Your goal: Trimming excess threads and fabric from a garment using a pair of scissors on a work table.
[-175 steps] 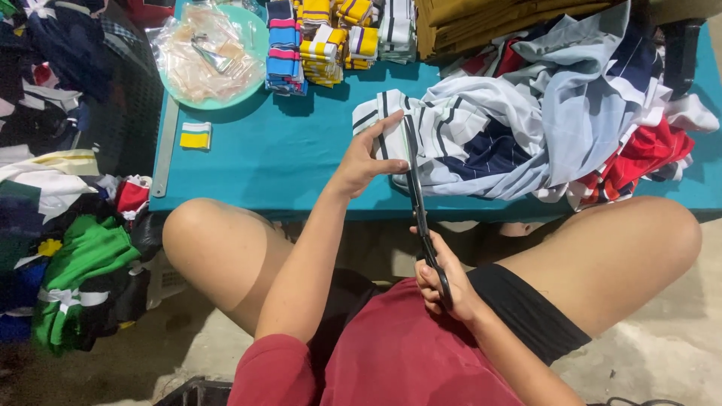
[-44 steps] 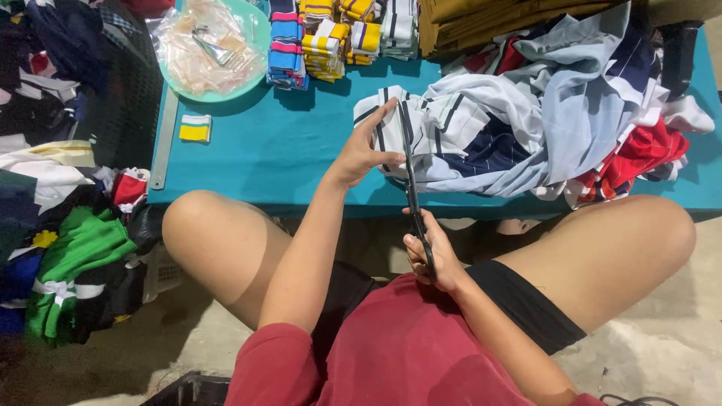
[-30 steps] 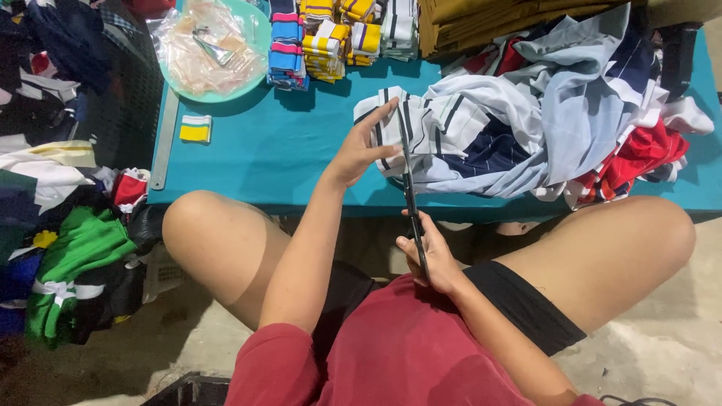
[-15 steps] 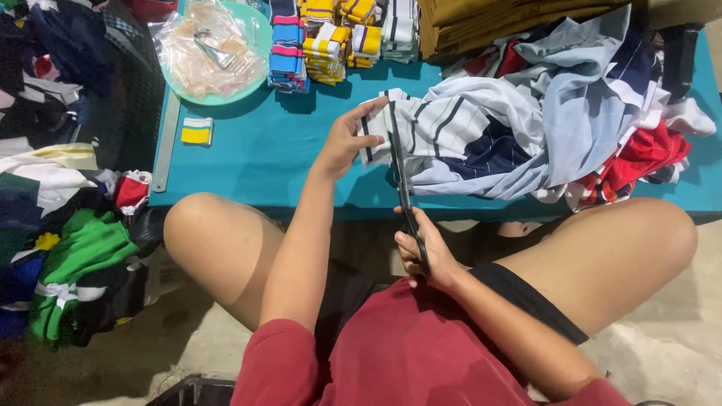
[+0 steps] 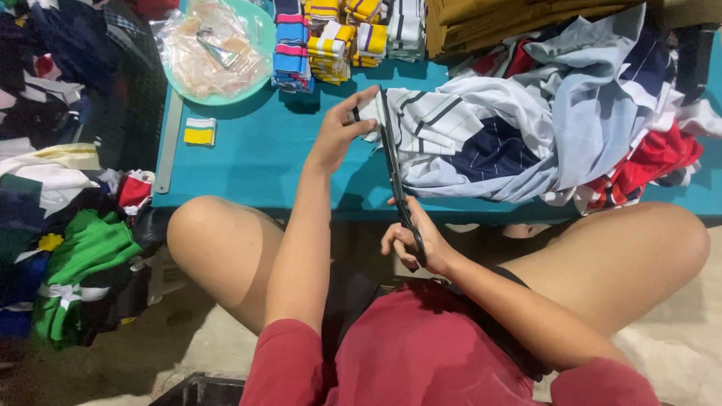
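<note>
The scissors' [image 5: 396,177] blade tips vanish against striped cloth [image 5: 436,124] at centre; right hand [image 5: 412,239] grips the handles, left hand [image 5: 342,131] pinches the cloth edge.

Black scissors [image 5: 396,177] upright against white striped cloth [image 5: 436,124] on table edge

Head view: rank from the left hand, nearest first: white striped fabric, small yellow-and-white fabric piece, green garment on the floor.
From the left hand:
1. White striped fabric, pinched at its edge, just right of the hand.
2. Small yellow-and-white fabric piece, on the teal table, to the left.
3. Green garment, off the table, far lower left.
</note>
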